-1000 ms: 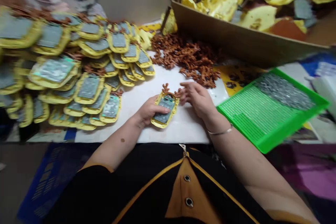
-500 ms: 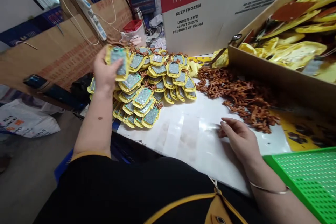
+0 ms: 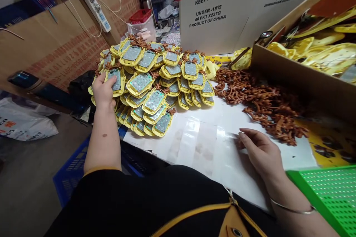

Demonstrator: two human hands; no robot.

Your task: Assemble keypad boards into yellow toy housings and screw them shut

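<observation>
My left hand (image 3: 103,90) is closed on a yellow toy piece (image 3: 115,80) with a grey circuit panel and brown antlers, holding it at the left side of a big heap of like pieces (image 3: 155,81). My right hand (image 3: 260,152) rests on the white table sheet (image 3: 200,144), fingers loosely stretched, holding nothing. It lies just in front of a pile of brown antler parts (image 3: 258,102).
A cardboard box (image 3: 306,70) of yellow shells stands at the right. A green plastic tray (image 3: 328,192) sits at the lower right. A white "KEEP FROZEN" carton (image 3: 222,11) stands behind. Another person's hand (image 3: 146,35) shows beyond the heap. A blue crate (image 3: 72,166) is under the table edge.
My left hand carried the yellow piece from the table up and leftward, then lowered it onto the heap's left side. My right hand let go and stayed on the sheet.
</observation>
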